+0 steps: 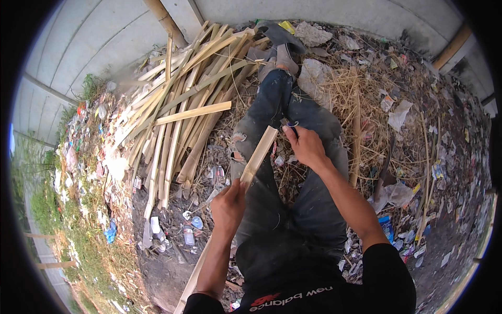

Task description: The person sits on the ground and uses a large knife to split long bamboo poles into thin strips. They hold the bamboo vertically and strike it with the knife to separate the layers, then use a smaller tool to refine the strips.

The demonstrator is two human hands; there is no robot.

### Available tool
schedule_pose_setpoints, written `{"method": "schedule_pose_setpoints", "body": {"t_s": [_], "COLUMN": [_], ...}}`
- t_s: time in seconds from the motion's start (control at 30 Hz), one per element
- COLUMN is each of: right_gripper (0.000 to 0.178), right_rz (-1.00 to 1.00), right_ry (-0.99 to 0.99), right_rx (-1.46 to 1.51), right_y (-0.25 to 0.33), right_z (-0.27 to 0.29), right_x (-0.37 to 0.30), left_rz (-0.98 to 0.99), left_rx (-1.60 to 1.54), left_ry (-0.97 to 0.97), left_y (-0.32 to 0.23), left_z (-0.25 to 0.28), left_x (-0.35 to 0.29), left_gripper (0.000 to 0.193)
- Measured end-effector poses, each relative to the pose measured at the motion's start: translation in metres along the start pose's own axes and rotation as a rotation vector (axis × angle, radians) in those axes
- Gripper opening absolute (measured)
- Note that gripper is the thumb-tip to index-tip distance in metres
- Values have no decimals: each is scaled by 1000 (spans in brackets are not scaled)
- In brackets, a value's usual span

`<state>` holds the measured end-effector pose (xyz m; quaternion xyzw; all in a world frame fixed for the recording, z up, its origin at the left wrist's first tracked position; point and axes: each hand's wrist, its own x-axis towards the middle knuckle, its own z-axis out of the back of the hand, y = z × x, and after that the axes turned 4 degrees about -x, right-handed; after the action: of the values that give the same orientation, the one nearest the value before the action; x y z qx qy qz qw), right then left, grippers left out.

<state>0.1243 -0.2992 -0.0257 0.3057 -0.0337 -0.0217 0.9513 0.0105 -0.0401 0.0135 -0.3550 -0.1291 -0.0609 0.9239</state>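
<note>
My left hand (228, 206) is closed around a split bamboo strip (260, 152). The strip slants up to the right across my thigh, its pale inner face showing. Its lower part passes behind my left forearm toward the bottom edge. Just right of the strip's upper end, my right hand (307, 146) grips a dark-handled knife (288, 124). The knife's blade is hard to make out against my dark trousers. A small gap lies between the knife hand and the strip's tip.
To the left is a heap of split bamboo strips (193, 110). My legs, in torn dark trousers (319, 204), stretch forward over dry shavings (340, 94) and litter. Concrete chunks (314, 73) lie by my feet. A panel wall (334, 13) with bamboo posts (166, 23) closes the far side.
</note>
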Motion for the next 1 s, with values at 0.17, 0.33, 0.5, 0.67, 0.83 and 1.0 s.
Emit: {"method": "schedule_pose_setpoints", "body": {"t_s": [0.17, 0.33, 0.5, 0.67, 0.83, 1.0], "right_gripper": [54, 53, 54, 55, 51, 43], "right_rz": [17, 255, 219, -54, 21, 99], "right_ry": [-46, 185, 244, -71, 31, 176], "right_rx": [123, 129, -61, 33, 488, 771], "right_y": [-17, 40, 40, -26, 2, 48], "right_z": [32, 7, -2, 9, 26, 13], "right_x": [11, -48, -44, 11, -2, -23], "left_rz": [-39, -10, -33, -50, 268, 523], "left_rx": [-40, 3, 86, -6, -356, -612], "left_ry": [-57, -3, 17, -59, 87, 360], "left_y": [14, 3, 9, 8, 9, -1], "left_z": [8, -2, -2, 12, 7, 5], "left_x": [-13, -3, -3, -11, -9, 5], "left_gripper": [18, 18, 17, 17, 27, 36]}}
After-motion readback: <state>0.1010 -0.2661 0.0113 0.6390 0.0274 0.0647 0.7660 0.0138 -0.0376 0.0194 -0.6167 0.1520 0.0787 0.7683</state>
